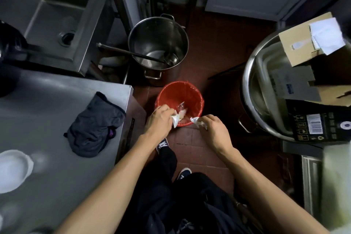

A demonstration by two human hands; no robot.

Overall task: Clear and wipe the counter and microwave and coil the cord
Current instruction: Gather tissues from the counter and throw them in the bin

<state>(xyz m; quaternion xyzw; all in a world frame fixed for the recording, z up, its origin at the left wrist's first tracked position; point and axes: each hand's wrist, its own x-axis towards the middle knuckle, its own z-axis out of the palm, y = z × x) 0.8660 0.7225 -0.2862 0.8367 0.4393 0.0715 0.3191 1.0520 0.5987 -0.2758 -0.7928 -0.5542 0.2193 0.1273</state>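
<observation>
red bin [180, 95] on the floor, straight below and just far of both hands. round, wide open mouth, thin red bag liner, crinkly and shiny, with a bit of clear and white trash [181, 109] already at the bottom.

left hand [158, 119] over the near left rim, closed on a crumpled white scrap [175, 119]. right hand [212, 129] just off the near right rim, closed on another white scrap [197, 121]. soft, wrinkly paper or wrap, hard to tell which. left hand a bit nearer the mouth of the bin; probably just a let-go for that one, a small reach far and left for the other.

grey metal table [47, 100] to the left, smooth and dull. dark soft cloth [95, 125] in a lump on it, near the edge. white bowl [13, 169] nearer, blurry.

tall shiny pot [158, 42] past the bin, with a long dark ladle [133, 54] inside. big steel basin [254, 85] to the right, with flat cardboard [303, 43] in it. no microwave or cord in sight.
</observation>
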